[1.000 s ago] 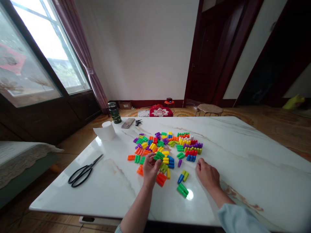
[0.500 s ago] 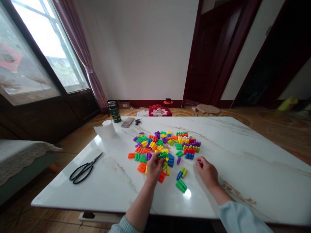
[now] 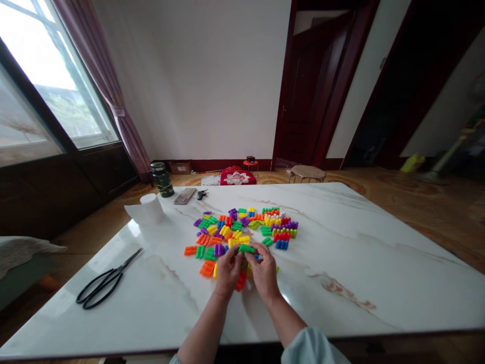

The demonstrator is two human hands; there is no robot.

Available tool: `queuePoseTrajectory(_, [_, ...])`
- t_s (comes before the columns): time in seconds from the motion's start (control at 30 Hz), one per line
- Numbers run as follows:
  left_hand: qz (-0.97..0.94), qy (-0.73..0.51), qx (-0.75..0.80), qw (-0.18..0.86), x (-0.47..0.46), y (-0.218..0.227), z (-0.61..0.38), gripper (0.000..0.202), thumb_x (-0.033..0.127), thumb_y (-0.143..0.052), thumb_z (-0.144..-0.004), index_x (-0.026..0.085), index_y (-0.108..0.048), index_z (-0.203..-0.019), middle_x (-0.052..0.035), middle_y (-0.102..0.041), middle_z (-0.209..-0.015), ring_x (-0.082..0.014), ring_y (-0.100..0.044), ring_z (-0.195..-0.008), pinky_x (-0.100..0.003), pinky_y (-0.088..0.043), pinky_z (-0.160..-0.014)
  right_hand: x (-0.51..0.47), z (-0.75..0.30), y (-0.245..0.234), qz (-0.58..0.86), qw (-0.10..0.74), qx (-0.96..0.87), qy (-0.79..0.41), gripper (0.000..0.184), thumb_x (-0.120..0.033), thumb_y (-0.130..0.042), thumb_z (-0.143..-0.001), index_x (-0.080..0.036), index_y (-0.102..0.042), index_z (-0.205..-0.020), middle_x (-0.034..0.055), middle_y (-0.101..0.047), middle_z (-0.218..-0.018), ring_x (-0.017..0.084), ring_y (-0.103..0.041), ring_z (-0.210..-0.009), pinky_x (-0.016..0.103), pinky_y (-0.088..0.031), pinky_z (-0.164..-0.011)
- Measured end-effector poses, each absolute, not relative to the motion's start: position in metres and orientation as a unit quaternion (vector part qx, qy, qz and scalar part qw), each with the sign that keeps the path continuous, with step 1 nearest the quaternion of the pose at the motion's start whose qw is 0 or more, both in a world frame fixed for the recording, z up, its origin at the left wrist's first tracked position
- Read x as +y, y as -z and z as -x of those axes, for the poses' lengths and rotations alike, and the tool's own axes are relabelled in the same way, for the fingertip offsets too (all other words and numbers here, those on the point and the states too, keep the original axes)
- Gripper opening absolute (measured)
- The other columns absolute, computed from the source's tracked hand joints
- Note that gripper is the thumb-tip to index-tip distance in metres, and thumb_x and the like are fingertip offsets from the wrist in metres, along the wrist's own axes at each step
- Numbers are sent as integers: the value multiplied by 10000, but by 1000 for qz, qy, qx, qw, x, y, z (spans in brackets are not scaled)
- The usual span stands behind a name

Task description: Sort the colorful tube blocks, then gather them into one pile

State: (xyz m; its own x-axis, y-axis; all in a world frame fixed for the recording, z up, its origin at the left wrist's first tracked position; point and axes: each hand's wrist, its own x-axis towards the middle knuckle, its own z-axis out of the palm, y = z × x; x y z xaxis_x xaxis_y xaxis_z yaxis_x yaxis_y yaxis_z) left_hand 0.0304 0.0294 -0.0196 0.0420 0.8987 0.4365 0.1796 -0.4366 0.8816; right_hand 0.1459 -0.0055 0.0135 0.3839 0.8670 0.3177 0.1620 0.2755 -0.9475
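Note:
My left hand [image 3: 228, 272] and my right hand [image 3: 264, 270] meet over the near side of a pile of plastic toy blocks. Between their fingertips is a green toy block [image 3: 246, 248], pinched from both sides. Around and beneath my hands lie loose blocks, among them an orange block [image 3: 207, 269] and a purple block [image 3: 219, 250]. Farther right, blocks are lined up in rows by colour, including a red row [image 3: 282, 236], a purple row [image 3: 284, 226] and a blue block [image 3: 282, 244]. My hands hide part of the pile.
Black-handled scissors [image 3: 109, 279] lie on the left of the marble-patterned table [image 3: 341, 242]. A white paper roll [image 3: 151, 207], a camouflage flask [image 3: 162, 180], a phone [image 3: 185, 196] and keys [image 3: 202, 194] are at the back left. A stool [image 3: 307, 172] stands beyond the table.
My right hand has moved left from the open table to join my left hand at the green toy block. The whole view has shifted a little.

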Motion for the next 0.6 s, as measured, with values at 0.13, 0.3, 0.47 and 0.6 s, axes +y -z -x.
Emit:
queuePoseTrajectory(0.13, [-668,-533,397,334,25,14,-32,275,403,-572,-891,194,-693,-1023,-62,-749,-945,-186,-706,-759,-278,-573,-692,-18,-162,-15,532,659,-419,-327,322,-461,-602,-841,-197,-584,-1023,63,-704,-911,211,-665,-796,310,-534,-668])
queuePoseTrajectory(0.3, [-655,-539,400,347,24,15,-32,271,402,-567,-894,198,-687,-1027,-58,-753,-920,-189,-712,-760,-281,-583,-684,-19,-243,-10,644,639,-386,-167,373,-503,-589,-805,-179,-588,-991,75,-686,-873,215,-635,-740,322,-502,-671])
queuePoseTrajectory(0.47, [-652,-537,399,356,26,16,-32,263,391,-572,-887,200,-687,-1026,-47,-753,-892,-186,-707,-748,-271,-574,-672,0,-323,9,738,470,-481,-57,287,-286,-506,-795,-159,-694,-970,94,-685,-953,199,-599,-752,337,-477,-745])
queuePoseTrajectory(0.6, [-655,-524,404,365,25,14,-33,269,396,-547,-905,191,-670,-1030,-41,-750,-863,-175,-698,-718,-261,-565,-653,13,-338,17,736,390,-553,-34,302,-184,-492,-799,-180,-717,-999,75,-685,-959,205,-612,-843,324,-475,-788])
